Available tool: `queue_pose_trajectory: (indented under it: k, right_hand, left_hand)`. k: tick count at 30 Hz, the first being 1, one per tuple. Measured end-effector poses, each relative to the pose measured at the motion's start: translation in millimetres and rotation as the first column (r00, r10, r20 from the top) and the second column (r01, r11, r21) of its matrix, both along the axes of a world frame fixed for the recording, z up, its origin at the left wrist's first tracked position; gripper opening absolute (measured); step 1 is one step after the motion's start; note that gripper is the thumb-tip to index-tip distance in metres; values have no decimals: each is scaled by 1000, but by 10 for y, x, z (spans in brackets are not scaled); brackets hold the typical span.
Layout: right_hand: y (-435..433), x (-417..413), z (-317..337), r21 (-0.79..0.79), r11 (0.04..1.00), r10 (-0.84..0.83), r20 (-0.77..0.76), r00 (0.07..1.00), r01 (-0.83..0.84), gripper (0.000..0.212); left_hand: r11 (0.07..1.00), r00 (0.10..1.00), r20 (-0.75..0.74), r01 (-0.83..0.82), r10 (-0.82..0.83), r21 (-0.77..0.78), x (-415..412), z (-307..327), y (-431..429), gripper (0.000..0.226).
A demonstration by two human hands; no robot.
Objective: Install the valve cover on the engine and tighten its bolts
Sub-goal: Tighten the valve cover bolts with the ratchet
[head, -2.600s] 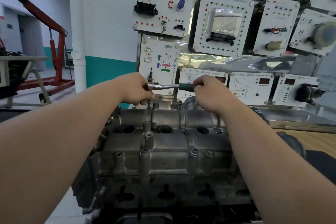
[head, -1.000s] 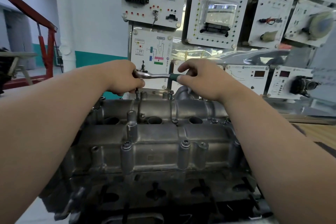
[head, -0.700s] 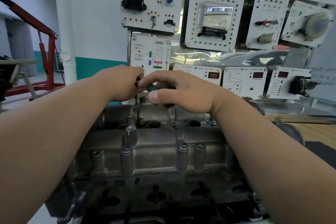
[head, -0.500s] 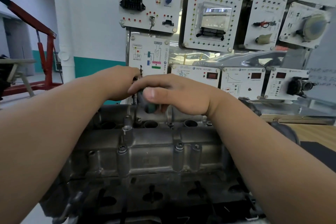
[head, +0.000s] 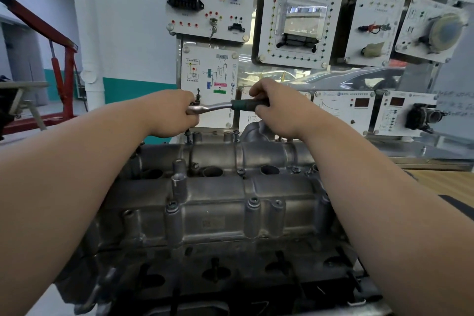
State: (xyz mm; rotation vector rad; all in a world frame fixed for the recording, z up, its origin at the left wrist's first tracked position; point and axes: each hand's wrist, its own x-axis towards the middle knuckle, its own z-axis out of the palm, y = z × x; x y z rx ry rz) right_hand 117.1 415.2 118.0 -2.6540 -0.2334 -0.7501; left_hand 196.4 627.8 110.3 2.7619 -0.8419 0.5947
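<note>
The grey cast valve cover [head: 220, 202] sits on the engine [head: 205, 274] in front of me, with several bolts [head: 253, 201] along its edges. A ratchet wrench [head: 218, 107] with a green handle is held level over the cover's far left edge. My left hand [head: 171, 113] grips the ratchet's head, hiding the socket and most of the extension under it. My right hand [head: 279, 108] is curled round the green handle.
A training board with white instrument panels [head: 295, 20] stands right behind the engine. A red engine hoist [head: 61, 67] is at the far left by a white pipe [head: 89, 33]. A wooden bench top [head: 443, 185] lies at the right.
My right hand swung the handle towards me and to the left, then back out to the right. My left hand stayed on the ratchet's head.
</note>
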Motion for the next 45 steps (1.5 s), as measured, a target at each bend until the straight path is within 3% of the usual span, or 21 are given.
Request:
queue_pose_trajectory:
  k: [5,10,16,21,24,27,30,36,40,43,45]
  right_hand:
    - [42,42,-5,-50,995,-91,8,996,91,36]
    - [80,-177,-9,80,988,134,14,991,-135,23]
    - [361,-375,-9,-14,921,388,127,913,-390,19]
    - [500,-353,-42,-87,907,421,132,898,-412,27]
    - [231,-274,6,51,945,315,139,939,-324,15]
    - [-35,-147,17,87,991,99,29,995,-101,8]
    - [-73,5,-10,106,994,19,2,1000,-19,12]
    - [63,178,-1,-98,977,-189,32,981,191,36]
    - [106,-64,13,88,994,50,86,995,-57,26]
    - [240,-293,-37,-7,966,260,-3,966,-260,30]
    - [373,-372,-45,19,929,370,-17,929,-369,35]
  left_hand:
    - [1000,1000,-3,-9,9,-22,-14,-6,0,24]
    - [998,1000,4,-13,13,-63,-19,-29,-1,18]
    - [999,999,30,-35,35,-23,-6,8,-14,23]
    - [994,999,37,-40,37,98,-29,41,-24,20]
    - [999,998,-34,-44,43,-25,-49,35,-17,21]
    - [999,999,-24,-30,29,-20,-53,18,-32,22]
    - [999,1000,-19,-21,21,-25,-62,16,-31,24]
    - [999,997,-74,-20,17,-47,-68,14,-15,20]
    - [997,995,-99,-28,20,-76,-90,20,6,15]
    - [997,995,-99,-17,9,-74,-99,27,-16,18]
    - [999,995,-97,-29,27,-24,-123,38,-13,18]
